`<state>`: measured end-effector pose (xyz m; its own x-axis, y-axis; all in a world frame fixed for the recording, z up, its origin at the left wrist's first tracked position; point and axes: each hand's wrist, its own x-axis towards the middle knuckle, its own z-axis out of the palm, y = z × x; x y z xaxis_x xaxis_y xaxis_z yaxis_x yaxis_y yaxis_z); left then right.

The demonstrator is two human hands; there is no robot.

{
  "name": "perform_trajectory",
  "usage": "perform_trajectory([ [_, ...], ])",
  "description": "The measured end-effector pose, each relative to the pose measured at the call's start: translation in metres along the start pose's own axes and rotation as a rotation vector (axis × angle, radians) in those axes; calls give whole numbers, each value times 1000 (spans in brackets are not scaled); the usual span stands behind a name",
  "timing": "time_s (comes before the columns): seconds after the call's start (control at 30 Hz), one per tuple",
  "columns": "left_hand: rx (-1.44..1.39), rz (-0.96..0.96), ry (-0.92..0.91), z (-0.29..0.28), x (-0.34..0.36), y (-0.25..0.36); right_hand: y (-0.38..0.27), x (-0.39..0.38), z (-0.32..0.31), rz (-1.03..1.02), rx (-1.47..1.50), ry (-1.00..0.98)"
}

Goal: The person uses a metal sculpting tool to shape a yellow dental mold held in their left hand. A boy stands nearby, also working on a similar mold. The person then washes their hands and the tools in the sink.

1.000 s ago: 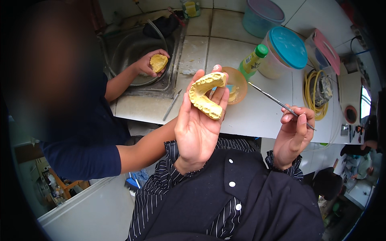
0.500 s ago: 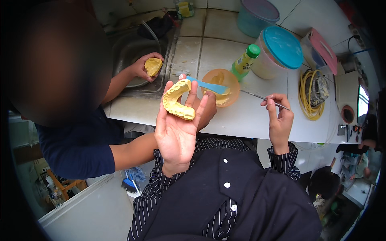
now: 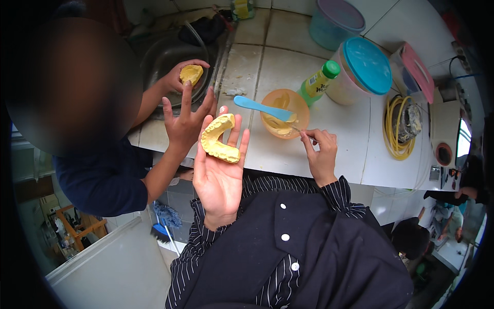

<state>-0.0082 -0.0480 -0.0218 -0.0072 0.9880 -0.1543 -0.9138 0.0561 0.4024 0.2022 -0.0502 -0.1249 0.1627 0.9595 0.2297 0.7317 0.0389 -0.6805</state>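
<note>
My left hand (image 3: 218, 190) is palm up, holding a horseshoe-shaped yellow dental cast (image 3: 211, 144) on its fingers. My right hand (image 3: 321, 157) is closed on a thin metal instrument (image 3: 299, 131), its tip in an orange bowl (image 3: 301, 108) of yellow paste. A blue spatula (image 3: 254, 104) lies across the bowl. Beside me on the left a person in a dark sleeve (image 3: 98, 183) holds a second yellow cast (image 3: 191, 74) in one hand over the sink; their other hand (image 3: 182, 123) is raised with spread fingers, just left of my left hand.
Behind the bowl stand a green-capped bottle (image 3: 319, 80) and lidded plastic tubs (image 3: 365, 56) on the tiled counter (image 3: 242, 67). A yellow hose coil (image 3: 396, 144) lies at the right, a steel sink (image 3: 157, 59) at the left. A broom (image 3: 162, 232) is below; other people (image 3: 411, 237) are at far right.
My left hand has moved left and down with the cast. My right hand moved left, bringing the instrument into the bowl. The co-worker's lower hand left the bowl, where the blue spatula now rests.
</note>
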Motion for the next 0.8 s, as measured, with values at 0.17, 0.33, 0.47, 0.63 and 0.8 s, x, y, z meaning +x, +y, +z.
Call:
perform_trajectory([
  [0.17, 5, -43, 17, -6, 5, 3, -11, -1, 4, 186, 297, -41],
  [0.33, 3, -97, 15, -17, 12, 7, -16, 0, 7, 190, 286, 75],
  [0.47, 18, -138, 8, -20, 18, 14, -20, -4, 19, 40, 2, 177],
  [0.63, -11, -148, 32, -29, 19, 20, -27, -6, 37, -75, -112, 239],
  [0.8, -61, -237, 14, -27, 27, 26, -33, -11, 43, -25, -30, 270],
])
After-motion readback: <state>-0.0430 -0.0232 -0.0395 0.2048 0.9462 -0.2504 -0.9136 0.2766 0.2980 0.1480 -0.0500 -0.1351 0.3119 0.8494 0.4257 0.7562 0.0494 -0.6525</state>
